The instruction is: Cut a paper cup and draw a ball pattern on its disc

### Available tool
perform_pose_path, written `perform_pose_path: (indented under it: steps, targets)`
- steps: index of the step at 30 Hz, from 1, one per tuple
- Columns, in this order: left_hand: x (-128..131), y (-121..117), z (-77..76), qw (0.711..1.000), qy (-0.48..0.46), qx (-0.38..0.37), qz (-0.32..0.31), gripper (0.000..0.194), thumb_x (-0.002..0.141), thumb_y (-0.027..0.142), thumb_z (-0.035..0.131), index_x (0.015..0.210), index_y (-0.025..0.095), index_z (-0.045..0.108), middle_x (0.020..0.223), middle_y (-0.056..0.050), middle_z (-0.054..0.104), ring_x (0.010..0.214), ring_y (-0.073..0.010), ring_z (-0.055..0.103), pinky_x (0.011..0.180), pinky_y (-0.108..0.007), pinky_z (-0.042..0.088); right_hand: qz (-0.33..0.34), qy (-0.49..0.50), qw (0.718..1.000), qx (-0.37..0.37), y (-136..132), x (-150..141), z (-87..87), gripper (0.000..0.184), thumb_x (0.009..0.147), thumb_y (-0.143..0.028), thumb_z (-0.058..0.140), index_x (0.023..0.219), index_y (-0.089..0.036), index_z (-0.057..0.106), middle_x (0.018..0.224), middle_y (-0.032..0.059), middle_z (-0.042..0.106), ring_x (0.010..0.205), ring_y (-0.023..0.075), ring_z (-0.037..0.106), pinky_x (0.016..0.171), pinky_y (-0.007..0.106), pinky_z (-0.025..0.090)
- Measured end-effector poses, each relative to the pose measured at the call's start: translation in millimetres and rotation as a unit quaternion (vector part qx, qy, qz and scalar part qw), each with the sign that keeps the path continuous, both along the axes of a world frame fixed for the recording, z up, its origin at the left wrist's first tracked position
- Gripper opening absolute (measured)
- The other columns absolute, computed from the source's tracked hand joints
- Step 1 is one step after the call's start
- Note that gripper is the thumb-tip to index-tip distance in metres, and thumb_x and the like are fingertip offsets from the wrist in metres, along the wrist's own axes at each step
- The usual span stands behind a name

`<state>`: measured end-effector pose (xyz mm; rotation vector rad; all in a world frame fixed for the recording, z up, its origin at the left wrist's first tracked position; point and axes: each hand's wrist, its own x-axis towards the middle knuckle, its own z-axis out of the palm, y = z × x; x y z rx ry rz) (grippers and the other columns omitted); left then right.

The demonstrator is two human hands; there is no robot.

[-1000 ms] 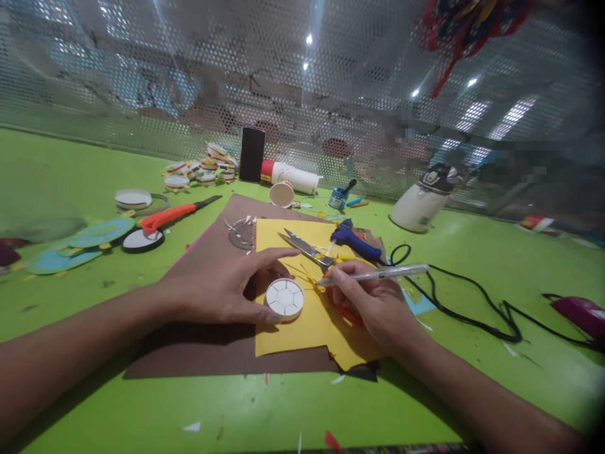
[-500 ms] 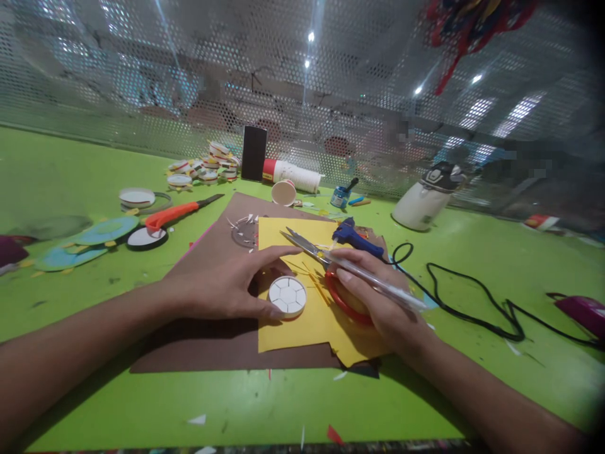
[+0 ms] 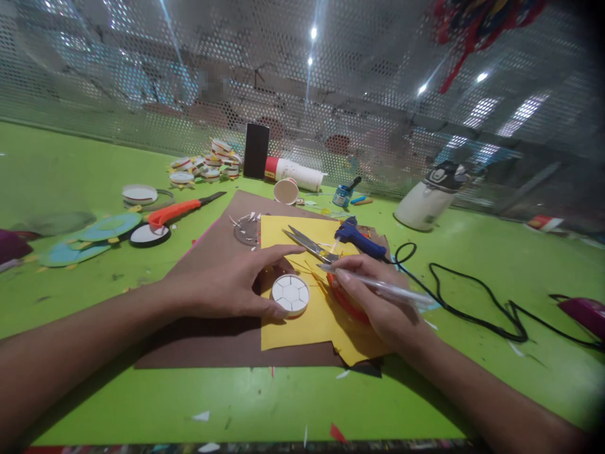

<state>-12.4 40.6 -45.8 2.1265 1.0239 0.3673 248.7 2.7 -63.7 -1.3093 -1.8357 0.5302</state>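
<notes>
My left hand (image 3: 227, 284) rests on the brown sheet (image 3: 208, 340), thumb and forefinger spread around a small white round lid (image 3: 290, 294) marked with a hexagon pattern. The lid lies on a yellow paper sheet (image 3: 302, 325). My right hand (image 3: 378, 306) grips a clear pen (image 3: 378, 285), its tip pointing left toward the lid. Under that hand lie red-handled scissors (image 3: 312, 246), blades pointing up-left across the yellow sheet.
A blue glue gun (image 3: 359, 239) with a black cord (image 3: 472, 296) lies behind the scissors. Orange-handled scissors (image 3: 182, 210), paper discs (image 3: 89, 236), a paper cup (image 3: 286, 190), a cup stack (image 3: 295, 173), a black box (image 3: 256, 151) and a white jug (image 3: 428, 198) stand on the green table (image 3: 283, 403).
My right hand swung the pen from level to tilted, its tip now lower and nearer the lid. The left hand and lid have hardly moved.
</notes>
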Motion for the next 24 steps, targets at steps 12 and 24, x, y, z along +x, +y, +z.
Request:
perform_pose_path:
  steps: [12,24]
  targets:
    - [0,-5,0.7,1.0,0.007,0.015,-0.001,0.086,0.07,0.04,0.077,0.146,0.027,0.04,0.14,-0.005,0.055,0.127,-0.0292,0.052,0.11,-0.043,0.04,-0.007,-0.151,0.969,0.196,-2,-10,6.6,0.026,0.094,-0.019,0.053,0.119,-0.019,0.061,0.115,0.0083,0.07,0.104,0.0196,0.066,0.089,0.031,0.053]
    - [2,-11,6.4,0.997,0.015,0.072,-0.027,0.067,0.073,0.04,0.072,0.134,0.018,0.054,0.132,-0.011,0.061,0.119,-0.0303,0.056,0.104,-0.045,0.043,-0.034,-0.412,0.905,0.101,-13,-30,22.9,0.056,0.082,-0.008,0.053,0.137,-0.015,0.052,0.139,0.0101,0.059,0.125,0.0295,0.05,0.1,0.044,0.045]
